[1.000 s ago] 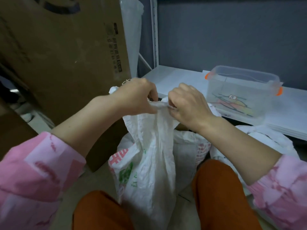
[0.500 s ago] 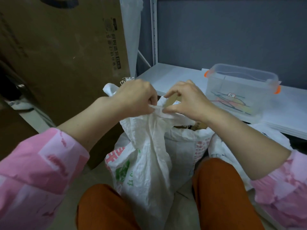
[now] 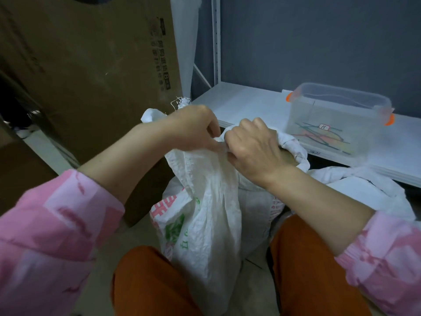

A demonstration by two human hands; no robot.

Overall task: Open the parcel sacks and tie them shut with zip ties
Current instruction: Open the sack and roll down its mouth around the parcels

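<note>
A white woven parcel sack (image 3: pixel 205 215) with red and green print stands on the floor between my knees. My left hand (image 3: pixel 193 126) grips the sack's rim on the left of the mouth. My right hand (image 3: pixel 252 144) grips bunched fabric on the right side, fingers curled over the rim. The two hands almost touch at the middle of the mouth. A clear plastic box (image 3: pixel 337 119) with orange clips holds coloured zip ties (image 3: pixel 319 137) on the shelf at the right. No zip tie is visible in either hand.
A tall brown cardboard box (image 3: pixel 91 71) stands close on the left. A white shelf board (image 3: pixel 246 103) runs along the grey wall behind the sack. Another white sack (image 3: pixel 364 185) lies at the right under the shelf edge. My orange-clad knees (image 3: pixel 314 270) flank the sack.
My right hand has turned over and closed on the right side of the rim, gathering the fabric. The opening seen half a second ago is covered. My left hand keeps its grip.
</note>
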